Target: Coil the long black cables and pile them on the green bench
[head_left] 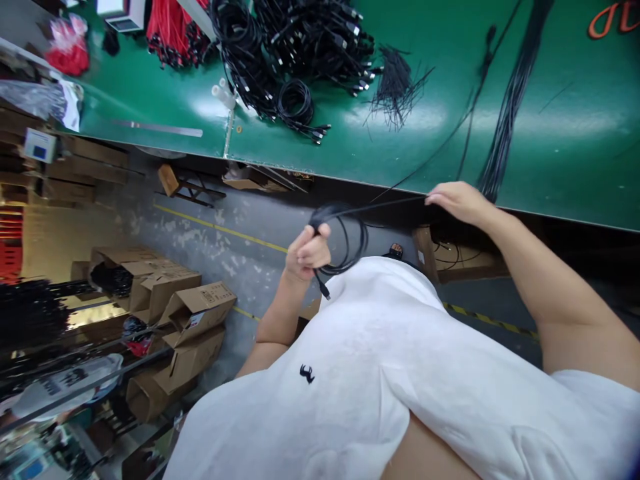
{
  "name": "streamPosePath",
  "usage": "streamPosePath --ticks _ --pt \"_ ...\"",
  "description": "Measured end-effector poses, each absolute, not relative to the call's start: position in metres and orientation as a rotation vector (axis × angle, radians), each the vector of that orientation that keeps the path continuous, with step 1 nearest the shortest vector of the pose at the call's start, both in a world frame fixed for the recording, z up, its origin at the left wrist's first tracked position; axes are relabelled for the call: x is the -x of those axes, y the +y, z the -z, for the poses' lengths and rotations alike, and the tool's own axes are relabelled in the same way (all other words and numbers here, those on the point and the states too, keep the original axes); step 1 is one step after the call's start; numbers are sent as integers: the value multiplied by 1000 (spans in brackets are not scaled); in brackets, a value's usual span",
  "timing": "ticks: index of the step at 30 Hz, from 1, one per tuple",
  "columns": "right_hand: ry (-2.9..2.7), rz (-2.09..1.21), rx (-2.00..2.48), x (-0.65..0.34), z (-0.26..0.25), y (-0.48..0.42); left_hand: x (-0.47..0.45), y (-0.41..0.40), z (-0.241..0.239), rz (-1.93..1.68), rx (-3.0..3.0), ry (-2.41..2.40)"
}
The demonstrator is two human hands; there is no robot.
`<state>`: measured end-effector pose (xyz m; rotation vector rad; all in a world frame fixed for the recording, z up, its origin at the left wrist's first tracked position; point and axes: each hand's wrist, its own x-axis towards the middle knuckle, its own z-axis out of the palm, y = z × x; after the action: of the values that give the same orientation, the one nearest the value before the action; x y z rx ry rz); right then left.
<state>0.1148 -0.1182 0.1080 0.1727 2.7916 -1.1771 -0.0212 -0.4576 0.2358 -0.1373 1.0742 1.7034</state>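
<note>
My left hand point(309, 253) is closed around a loosely coiled black cable point(349, 267) in front of my white shirt. One plug end hangs below those fingers. From the coil a stretch of the same cable runs tight to my right hand point(457, 201), whose fingers pinch it near the table's front edge. More cable trails from there up onto the green table point(590, 133). Just behind my right hand lies a long bundle of straight black cables point(510, 113), partly over the edge.
A heap of coiled black cables point(310, 40) and a pile of short black ties point(395, 77) lie on the table. Red cables point(173, 33) and a metal ruler point(167, 129) are farther left. Open cardboard boxes point(197, 313) stand on the floor at left.
</note>
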Motion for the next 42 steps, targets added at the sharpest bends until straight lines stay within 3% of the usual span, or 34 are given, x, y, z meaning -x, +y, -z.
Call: streamPosePath --ticks 5,9,13,16,21,30,37,39,42 --pt "2858 602 -458 -147 -72 -61 37 -486 -249 -2060 263 1202" --pt "2922 398 10 -139 -117 -114 44 -484 -246 -1940 121 1248" --pt "2895 863 723 -118 -176 -192 37 -459 -221 -1697 -86 1390" --pt "2858 1055 838 -99 -197 -214 16 -437 -203 -1497 -224 1380" --pt "2768 1225 565 -75 -173 -179 -5 -434 -206 -1256 -312 1131" --pt "2935 903 -422 -99 -57 -62 18 -452 -229 -1696 251 1019" --pt "2645 1077 -561 -101 -72 -85 15 -453 -230 -1657 258 1141" --pt "2528 1283 -588 -98 -82 -92 16 -456 -233 -1655 263 1138" --pt "2358 1907 -615 -91 -90 -99 15 -457 -235 -1649 287 1112"
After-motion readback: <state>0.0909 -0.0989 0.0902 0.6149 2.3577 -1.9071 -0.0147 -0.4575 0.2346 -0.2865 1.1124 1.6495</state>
